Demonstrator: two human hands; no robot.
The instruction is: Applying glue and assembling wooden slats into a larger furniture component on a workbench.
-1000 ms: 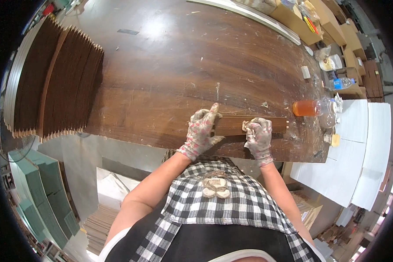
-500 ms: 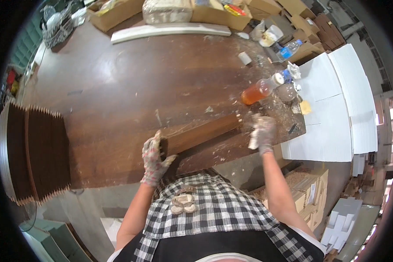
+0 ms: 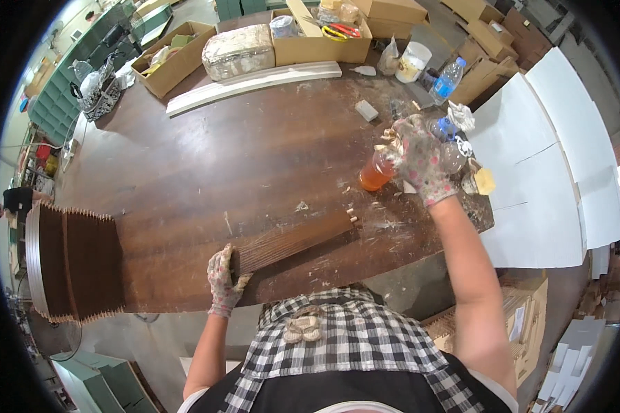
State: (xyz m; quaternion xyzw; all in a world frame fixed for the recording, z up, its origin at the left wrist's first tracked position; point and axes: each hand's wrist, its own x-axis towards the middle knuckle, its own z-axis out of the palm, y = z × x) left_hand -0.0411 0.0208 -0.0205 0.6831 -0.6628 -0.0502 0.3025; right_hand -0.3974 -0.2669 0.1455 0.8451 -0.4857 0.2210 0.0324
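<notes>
Board (image 3: 296, 241) lies on the table (image 3: 172, 199), left hand (image 3: 225, 279) spread around its left end. Right hand (image 3: 420, 155) by the bottle (image 3: 375, 173), can't tell grip; looks like reach step, next needs firm hold.

Right grip (image 3: 422, 157) moved from plank (image 3: 297, 243) to bottle (image 3: 375, 175).

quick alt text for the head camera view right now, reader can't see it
A person's gloved left hand touches the left end of a dark brown strip on a worktable, while the gloved right hand covers the top of a bottle of orange liquid. Brown boards are stacked at left.
</notes>
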